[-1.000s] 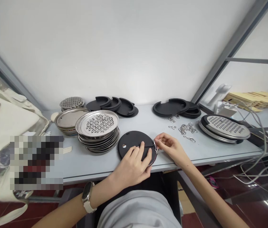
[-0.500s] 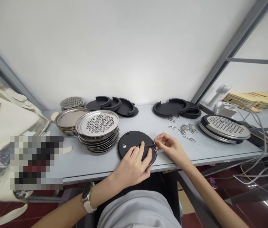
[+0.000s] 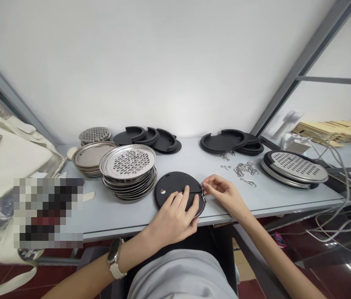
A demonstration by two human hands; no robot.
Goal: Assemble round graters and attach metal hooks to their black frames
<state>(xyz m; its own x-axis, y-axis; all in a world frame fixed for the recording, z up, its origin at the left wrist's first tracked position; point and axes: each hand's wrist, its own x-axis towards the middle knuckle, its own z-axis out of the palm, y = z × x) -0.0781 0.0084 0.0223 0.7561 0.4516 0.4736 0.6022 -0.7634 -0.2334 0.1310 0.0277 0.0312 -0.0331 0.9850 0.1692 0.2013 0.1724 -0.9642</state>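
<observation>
Left hand [image 3: 174, 218] spread over black disc [image 3: 175, 182], right hand [image 3: 223, 193] pinching little metal clip [image 3: 203, 194] at disc's edge, grater stack [image 3: 128, 176] just left.

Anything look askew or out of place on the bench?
The top grater disc sits tilted and off-centre on its stack, unlike the rest. Beyond the right hand, small metal clips lie scattered loose. No damage is visible.

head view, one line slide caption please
Left hand on a black disc, right hand pinching a metal clip at the disc's rim.
</observation>
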